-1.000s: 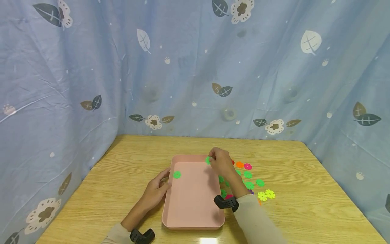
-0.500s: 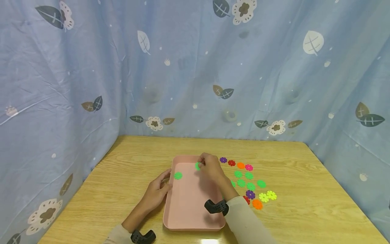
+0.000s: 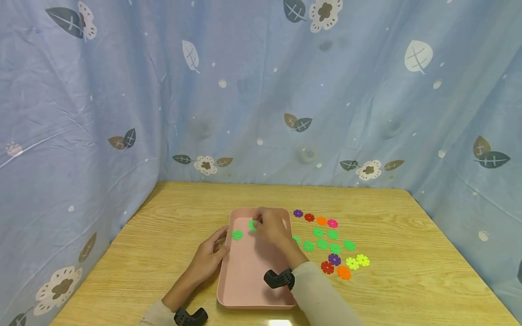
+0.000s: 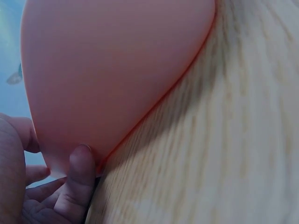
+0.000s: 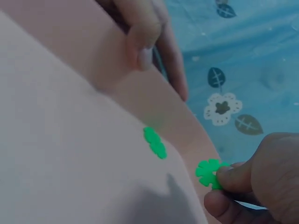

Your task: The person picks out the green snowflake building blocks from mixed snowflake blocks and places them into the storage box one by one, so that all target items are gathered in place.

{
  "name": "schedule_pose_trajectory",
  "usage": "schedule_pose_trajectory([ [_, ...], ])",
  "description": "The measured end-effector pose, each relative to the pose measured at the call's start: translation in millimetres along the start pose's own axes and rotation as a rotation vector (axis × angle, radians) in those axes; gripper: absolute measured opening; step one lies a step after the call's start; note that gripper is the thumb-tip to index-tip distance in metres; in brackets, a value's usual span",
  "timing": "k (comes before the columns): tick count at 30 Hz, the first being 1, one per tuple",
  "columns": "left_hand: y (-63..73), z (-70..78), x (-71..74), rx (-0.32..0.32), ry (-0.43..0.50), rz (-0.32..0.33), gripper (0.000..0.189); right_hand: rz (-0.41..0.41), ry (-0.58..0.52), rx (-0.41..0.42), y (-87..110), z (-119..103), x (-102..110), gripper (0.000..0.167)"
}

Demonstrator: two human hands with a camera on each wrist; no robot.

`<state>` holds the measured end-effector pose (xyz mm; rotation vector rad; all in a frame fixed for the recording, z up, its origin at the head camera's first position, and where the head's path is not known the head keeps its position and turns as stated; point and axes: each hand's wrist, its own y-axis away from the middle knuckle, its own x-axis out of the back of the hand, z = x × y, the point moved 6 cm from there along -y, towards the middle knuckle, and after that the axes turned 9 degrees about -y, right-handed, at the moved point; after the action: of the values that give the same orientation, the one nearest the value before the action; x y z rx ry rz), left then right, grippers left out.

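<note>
My right hand (image 3: 272,225) pinches a green flower-shaped plastic disc (image 5: 208,173) between thumb and fingertips, over the far part of the pink tray (image 3: 257,280). Another green disc (image 3: 237,235) lies on the tray floor near its left wall; in the right wrist view this lying disc (image 5: 155,143) sits a little apart from the held one. At the tray's left side, my left hand (image 3: 210,256) grips the wall, with digits on both sides of the rim. The left wrist view shows one fingertip (image 4: 81,156) against the outer wall.
Right of the tray, more discs lie on the wooden table (image 3: 408,271): several green ones (image 3: 322,244), two yellow ones (image 3: 352,263), and purple, red, orange and pink ones (image 3: 332,223). A blue patterned curtain (image 3: 253,90) hangs behind the table.
My right hand has carried the green disc leftward from the tray's far right corner to over its floor, uncovering discs on the table. The left hand stays at the tray's left wall.
</note>
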<state>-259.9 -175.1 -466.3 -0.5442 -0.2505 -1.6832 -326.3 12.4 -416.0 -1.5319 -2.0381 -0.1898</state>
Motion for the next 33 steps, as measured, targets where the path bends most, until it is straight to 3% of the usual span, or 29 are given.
schedule_pose_trajectory([
  [13,-0.2,-1.5,1.0,0.013,0.023,-0.007,0.066,-0.083,0.059,0.012,-2.2,7,-21,0.017],
  [24,-0.3,0.3,0.6,0.003,0.016,-0.009,0.066,-0.033,0.039,-0.025,-1.4,12,-18,0.020],
  [33,0.5,0.1,0.6,0.012,0.017,0.007,0.065,-0.014,0.086,-0.050,-0.5,11,-18,0.020],
])
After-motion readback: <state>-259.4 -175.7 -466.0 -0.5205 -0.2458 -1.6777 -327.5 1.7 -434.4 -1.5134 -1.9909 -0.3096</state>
